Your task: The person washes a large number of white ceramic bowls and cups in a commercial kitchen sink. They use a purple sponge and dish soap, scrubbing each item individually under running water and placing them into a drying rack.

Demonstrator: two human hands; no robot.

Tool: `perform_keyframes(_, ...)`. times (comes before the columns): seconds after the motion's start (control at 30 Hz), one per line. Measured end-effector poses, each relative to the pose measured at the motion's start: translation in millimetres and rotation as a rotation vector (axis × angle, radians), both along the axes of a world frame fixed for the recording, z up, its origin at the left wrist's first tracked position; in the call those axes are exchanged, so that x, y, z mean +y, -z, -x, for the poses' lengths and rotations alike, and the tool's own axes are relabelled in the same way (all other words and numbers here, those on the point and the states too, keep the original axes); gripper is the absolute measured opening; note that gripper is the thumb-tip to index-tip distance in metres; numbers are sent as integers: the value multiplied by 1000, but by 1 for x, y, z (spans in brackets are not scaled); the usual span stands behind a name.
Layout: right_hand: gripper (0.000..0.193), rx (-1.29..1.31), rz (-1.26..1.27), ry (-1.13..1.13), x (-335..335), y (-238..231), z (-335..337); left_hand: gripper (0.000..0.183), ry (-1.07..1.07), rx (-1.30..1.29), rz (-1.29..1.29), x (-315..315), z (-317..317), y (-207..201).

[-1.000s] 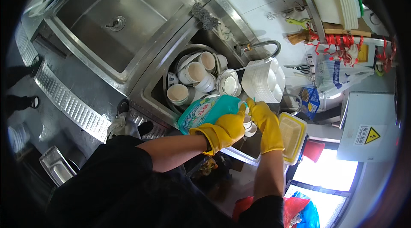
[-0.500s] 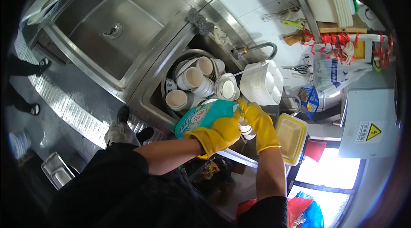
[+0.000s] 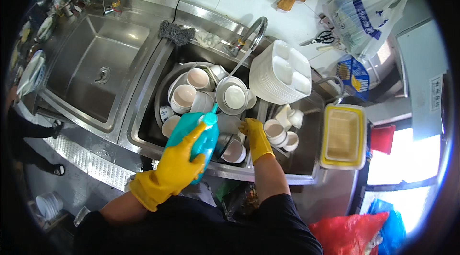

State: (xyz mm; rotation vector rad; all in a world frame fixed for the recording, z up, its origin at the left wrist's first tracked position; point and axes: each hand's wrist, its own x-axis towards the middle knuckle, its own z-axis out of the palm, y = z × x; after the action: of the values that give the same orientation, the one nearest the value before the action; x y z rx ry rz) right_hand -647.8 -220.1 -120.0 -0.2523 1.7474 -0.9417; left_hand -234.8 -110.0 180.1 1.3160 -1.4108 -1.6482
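My left hand (image 3: 175, 171), in a yellow rubber glove, is closed round a teal detergent jug (image 3: 207, 140). The jug leans over the near edge of the middle sink (image 3: 139, 128), its spout toward the dishes. My right hand (image 3: 256, 137), gloved the same way, reaches to the sink's right side with fingers curled; what they hold, if anything, is hidden. Left of it, a large metal basin (image 3: 160, 97) holds several stacked white cups (image 3: 184, 97). Water runs from the curved tap (image 3: 261, 27) toward a round metal bowl (image 3: 223, 93) with a white bowl (image 3: 235, 97) inside.
A tall stack of white compartment trays (image 3: 282, 75) stands behind my right hand. More cups (image 3: 275, 133) sit in the right-hand sink. A yellow-rimmed container (image 3: 342, 135) lies farther right. At left is another sink (image 3: 79, 78); a person's legs (image 3: 36, 130) show beyond.
My hands have moved apart: the right has left the jug's top for the sink's right side. The left has tipped the jug more upright. The view has shifted.
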Motion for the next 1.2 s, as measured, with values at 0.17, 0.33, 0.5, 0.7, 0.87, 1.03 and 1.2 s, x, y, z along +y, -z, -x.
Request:
perform_keyframes(0.17,27,0,87,-110,-47,25,-24,71,-144,-31,-71,11,-4,-11)
perform_keyframes(0.33,28,-152,96,-163,-53,-3,-44,70,-209,-44,-76,15,7,-18)
perform_keyframes(0.5,26,-67,93,-214,-64,-11,-40,70,-239,-16,-124,6,19,-22)
perform_keyframes(0.7,23,393,211,-238,-66,2,-39,73,-176,-52,-3,9,10,-10)
perform_keyframes(0.87,24,449,288,-123,-52,13,-34,76,-138,-144,401,-1,17,25)
perform_keyframes(1.03,27,563,416,17,-37,34,-33,73,-126,-168,352,-1,16,30)
perform_keyframes(1.2,32,366,429,-9,-17,-24,-69,74,-90,-36,145,-5,13,3)
